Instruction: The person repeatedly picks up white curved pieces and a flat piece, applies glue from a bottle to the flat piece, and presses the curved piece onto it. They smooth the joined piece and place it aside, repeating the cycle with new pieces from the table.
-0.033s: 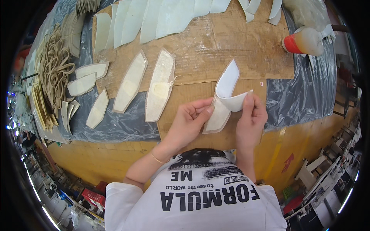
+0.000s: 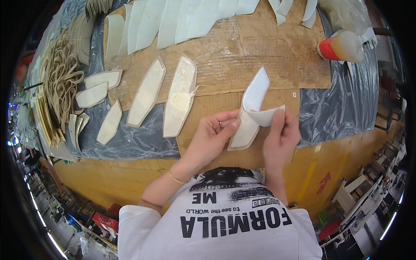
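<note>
A long cream panel (image 2: 244, 138) with a beige border lies on the cardboard in front of me. My left hand (image 2: 216, 138) pinches its left edge between thumb and fingers. From the panel's middle a white flexible strip (image 2: 263, 116) curls up and over to the right. The closed fingers of my right hand (image 2: 281, 138) grip the free end of that strip. The strip's far part (image 2: 256, 89) lies flat along the panel's far end. Left of my hands rest two similar long panels (image 2: 178, 102), one with a loose thread at its edge.
Several pale blue-white pieces (image 2: 169, 24) overlap along the far cardboard (image 2: 260, 56). Smaller cream pieces (image 2: 110, 122) lie on dark plastic sheeting (image 2: 143, 143) at the left, beside a heap of beige straps (image 2: 58, 73). A red-banded plastic cup (image 2: 342, 47) lies tipped at the far right.
My right hand has shifted slightly nearer to me, and the strip's gripped end has dropped a little. My left hand has stayed in place.
</note>
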The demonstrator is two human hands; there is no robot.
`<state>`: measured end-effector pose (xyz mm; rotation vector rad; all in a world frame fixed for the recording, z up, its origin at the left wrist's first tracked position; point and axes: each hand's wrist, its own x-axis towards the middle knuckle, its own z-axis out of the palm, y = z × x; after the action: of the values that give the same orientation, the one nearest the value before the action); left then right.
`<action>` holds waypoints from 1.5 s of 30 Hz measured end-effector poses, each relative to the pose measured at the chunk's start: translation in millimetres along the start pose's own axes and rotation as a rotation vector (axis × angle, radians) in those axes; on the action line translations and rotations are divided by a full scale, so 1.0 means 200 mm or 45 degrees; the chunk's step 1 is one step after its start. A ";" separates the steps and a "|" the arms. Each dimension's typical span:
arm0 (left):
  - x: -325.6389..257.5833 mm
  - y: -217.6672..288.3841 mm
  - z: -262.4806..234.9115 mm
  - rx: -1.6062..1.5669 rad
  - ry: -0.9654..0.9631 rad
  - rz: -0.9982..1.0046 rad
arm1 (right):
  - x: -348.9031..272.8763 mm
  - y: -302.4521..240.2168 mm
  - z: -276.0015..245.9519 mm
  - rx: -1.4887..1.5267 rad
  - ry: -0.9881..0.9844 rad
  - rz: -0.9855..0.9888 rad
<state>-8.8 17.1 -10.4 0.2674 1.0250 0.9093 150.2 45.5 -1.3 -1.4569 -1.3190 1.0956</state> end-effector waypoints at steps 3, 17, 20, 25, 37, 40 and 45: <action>-0.03 0.03 -0.01 0.077 0.002 -0.050 | -0.02 0.00 -0.02 -0.353 -0.188 -0.543; -0.08 0.02 -0.03 0.201 -0.003 -0.038 | -0.05 0.05 -0.05 -0.642 -0.396 -0.898; -0.08 0.03 -0.03 0.192 -0.005 -0.051 | -0.05 0.06 -0.04 -0.694 -0.416 -0.903; -0.08 0.05 -0.05 0.223 -0.034 -0.127 | -0.06 0.07 -0.04 -0.709 -0.443 -0.892; -0.09 0.07 -0.10 0.180 -0.269 -0.103 | -0.09 0.08 -0.04 -0.798 -0.482 -0.878; -0.10 0.07 -0.12 0.137 -0.319 -0.104 | -0.10 0.06 -0.04 -0.788 -0.511 -0.805; -0.09 0.07 -0.12 0.169 -0.346 -0.076 | -0.13 0.02 -0.03 -0.821 -0.513 -0.715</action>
<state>-40.4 7.0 -3.7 0.4567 0.8370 0.7293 156.0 18.5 -2.7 -1.1792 -2.3497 0.6188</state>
